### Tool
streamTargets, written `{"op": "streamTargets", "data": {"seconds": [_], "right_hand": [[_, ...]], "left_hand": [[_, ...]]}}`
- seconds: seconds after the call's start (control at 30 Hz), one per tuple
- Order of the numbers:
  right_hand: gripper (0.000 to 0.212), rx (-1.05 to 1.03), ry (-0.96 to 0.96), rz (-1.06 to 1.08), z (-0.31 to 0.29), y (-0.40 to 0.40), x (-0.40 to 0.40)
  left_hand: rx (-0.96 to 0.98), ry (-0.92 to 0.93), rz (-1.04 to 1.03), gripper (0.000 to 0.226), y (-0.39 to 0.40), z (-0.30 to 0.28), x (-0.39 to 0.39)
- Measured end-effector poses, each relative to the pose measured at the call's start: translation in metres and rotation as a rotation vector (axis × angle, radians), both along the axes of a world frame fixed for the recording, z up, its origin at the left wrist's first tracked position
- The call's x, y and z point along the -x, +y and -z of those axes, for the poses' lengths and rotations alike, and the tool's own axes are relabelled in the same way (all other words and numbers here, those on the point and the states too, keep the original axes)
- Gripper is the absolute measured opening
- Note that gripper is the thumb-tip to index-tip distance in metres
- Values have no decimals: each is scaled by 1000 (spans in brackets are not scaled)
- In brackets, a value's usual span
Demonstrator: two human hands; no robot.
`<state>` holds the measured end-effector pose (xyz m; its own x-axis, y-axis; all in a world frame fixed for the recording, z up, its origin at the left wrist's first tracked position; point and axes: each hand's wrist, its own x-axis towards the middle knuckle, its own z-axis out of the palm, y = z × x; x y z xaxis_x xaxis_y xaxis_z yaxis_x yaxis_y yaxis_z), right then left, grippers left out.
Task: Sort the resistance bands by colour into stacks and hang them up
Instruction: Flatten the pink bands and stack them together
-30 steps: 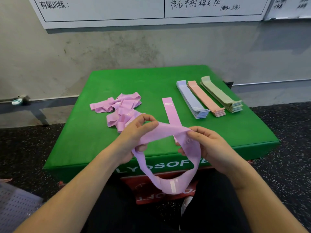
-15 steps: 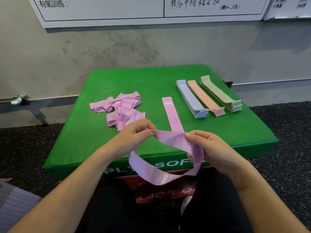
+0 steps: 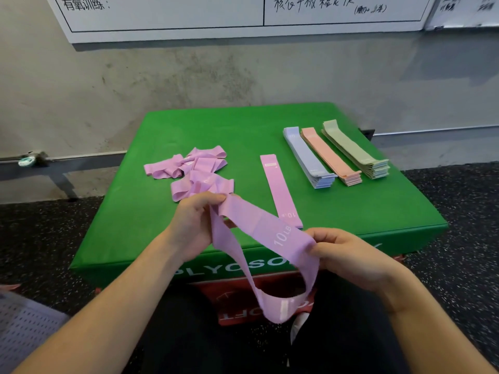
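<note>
Fingers (image 3: 213, 199) of the left hand (image 3: 193, 228) curl over one end of a pink band (image 3: 270, 233) and pinch it, a little left of the middle of the frame. Fingers of the right hand (image 3: 348, 255) are bent too, and they pinch the other end of the same band, lower and to the right. Between the two hands the band runs flat, and it reads "10 LB" in white. The rest of it hangs down in a loop below the hands, in front of the green box (image 3: 243, 130) and a red box (image 3: 232, 300) under it.

On top of the green box, one flat pink band (image 3: 280, 190) lies straight, just above the held one. Left of it sits a messy pile of pink bands (image 3: 194, 171) (all crumpled and mixed up). In the upper right part of the box top, three neat stacks lie side by side, close together: a blue stack (image 3: 307, 160), an orange-pink stack (image 3: 329, 156) and a green stack (image 3: 353, 149).

White letters run along the front of the green box, partly hidden by the band and hands. Behind the box is a grey wall (image 3: 189, 76) with a whiteboard (image 3: 243, 12) at the top of the frame, and the floor (image 3: 459, 211) is dark and speckled.
</note>
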<state>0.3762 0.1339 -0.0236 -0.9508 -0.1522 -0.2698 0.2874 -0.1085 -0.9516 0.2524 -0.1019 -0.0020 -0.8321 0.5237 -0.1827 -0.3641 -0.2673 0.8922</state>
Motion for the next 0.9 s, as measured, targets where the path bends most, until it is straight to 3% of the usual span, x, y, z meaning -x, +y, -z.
{"op": "streamTargets", "data": {"seconds": [0.1, 0.23, 0.3, 0.37, 0.53, 0.6, 0.73, 0.9], "right_hand": [[47, -56, 57, 32, -2, -1, 3], [29, 102, -8, 33, 1, -11, 10], [31, 149, -68, -58, 0, -18, 12], [25, 102, -56, -119, -4, -27, 12], [5, -55, -10, 13, -4, -35, 15], [11, -71, -7, -6, -2, -33, 14], [11, 159, -28, 13, -3, -30, 13], [10, 362, -15, -22, -6, -33, 13]], "left_hand": [[-13, -17, -2, 9, 2, 2, -4], [3, -31, 128, 22, 7, 0, -10], [20, -57, 153, 19, 10, 0, -10], [45, -78, 158, 23, 12, -1, -11], [35, -73, 129, 24, 13, 0, -9], [8, -58, 139, 21, 11, 1, -8], [19, 6, 235, 36, 8, 3, -5], [45, -65, 191, 27, 11, 12, -8]]}}
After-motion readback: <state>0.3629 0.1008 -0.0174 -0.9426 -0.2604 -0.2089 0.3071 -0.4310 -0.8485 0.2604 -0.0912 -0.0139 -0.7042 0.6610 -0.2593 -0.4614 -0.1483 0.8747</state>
